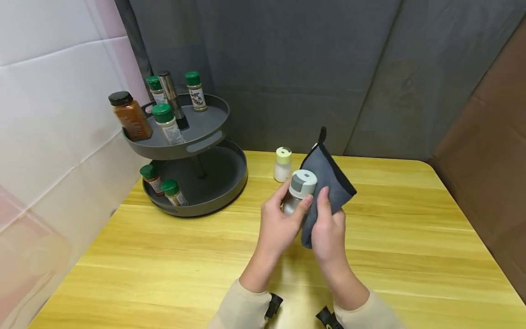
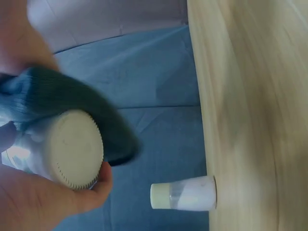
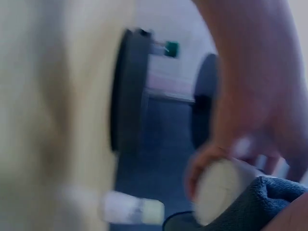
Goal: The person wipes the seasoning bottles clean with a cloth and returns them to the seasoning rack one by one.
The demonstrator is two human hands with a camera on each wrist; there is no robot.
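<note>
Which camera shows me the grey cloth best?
The head view: you see most of the grey cloth, with its black edging and loop, though the right hand covers some. The left wrist view shows it blurred and cut off, partly behind the bottle; the right wrist view shows just a folded part at the bottom.

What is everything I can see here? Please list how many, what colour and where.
Table: 1, yellow wood, under the stand
Stand: 1, dark grey, table's left
Green-capped jars: 5, pale labels, three on upper tier, two on lower tier
Black-lidded jar: 1, orange-brown, upper tier
Cylinder: 1, silver and black, upper tier
Yellow-capped shaker: 1, whitish, on table
White-capped shaker: 1, grey-marked cap, held above table
Cloth: 1, grey, black-edged, beside held shaker
Backdrop: 1, dark grey, behind table
Left covering: 1, white and pink
Right covering: 1, brown
Sleeves: 2, beige, forearms
Left grip: 1, bare hand, on white-capped shaker
Right grip: 1, bare hand, on cloth
</note>
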